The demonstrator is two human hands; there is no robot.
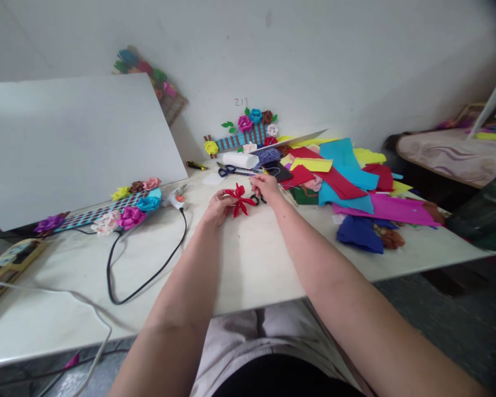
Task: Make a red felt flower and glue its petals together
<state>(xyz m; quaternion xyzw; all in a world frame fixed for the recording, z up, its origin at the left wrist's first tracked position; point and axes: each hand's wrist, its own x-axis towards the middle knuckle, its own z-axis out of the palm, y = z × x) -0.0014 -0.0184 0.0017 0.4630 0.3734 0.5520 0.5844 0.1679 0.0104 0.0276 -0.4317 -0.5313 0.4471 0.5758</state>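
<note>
"Black top and pale trousers come first, just below the near edge of the white table. Where's the work?"

"Toward the middle of the tabletop: a red paper flower with narrow, spread petals, raised between the hands."

"How are they set?"

"The left hand has its thumb and fingers closed on the flower's left side. The right hand is nearly closed, fingertips drawn together near the flower's upper right; I can't tell whether they pinch anything."

"And close by?"

"Black scissor handles just beside the flower, under the right hand. Farther back, blue-handled scissors near a white roll."

"Toward the ends?"

"Coloured paper sheets heaped along the back edge to the right. On the left, a glue gun beside a flower-trimmed woven panel, and a power strip at the left end."
</note>
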